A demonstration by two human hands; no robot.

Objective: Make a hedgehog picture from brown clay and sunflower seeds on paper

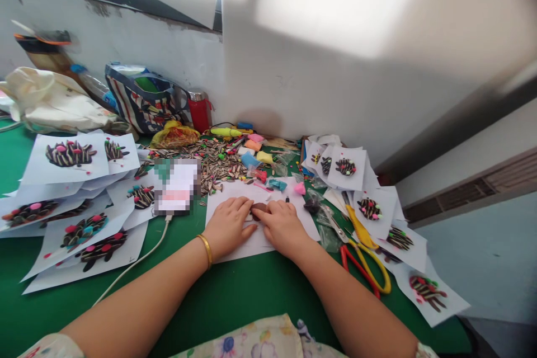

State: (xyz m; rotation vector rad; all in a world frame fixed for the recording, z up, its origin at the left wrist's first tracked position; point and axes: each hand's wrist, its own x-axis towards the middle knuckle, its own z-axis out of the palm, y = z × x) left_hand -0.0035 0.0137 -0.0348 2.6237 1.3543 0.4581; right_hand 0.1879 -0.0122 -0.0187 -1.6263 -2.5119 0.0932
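One brown piece, seemingly clay [260, 211], likely light, soft, best edge-held, lies under right hand [286, 227], left hand [229, 226] alongside, both grips unclosed.

On the white wall [319, 98], straight beyond the right hand [284, 226], a faint "3" [279, 81] can be read; the mark [286, 81] beside it cannot be made out.

Showing brown on rounded piece [260, 207], white on paper [251, 244], 6 o'clock; displaying dark-and-pale stripes on seeds [213, 161], 9 o'clock; registering red on flask body [198, 116], 10 o'clock; presenting purple florals over cream on garment [260, 341], 6 o'clock.
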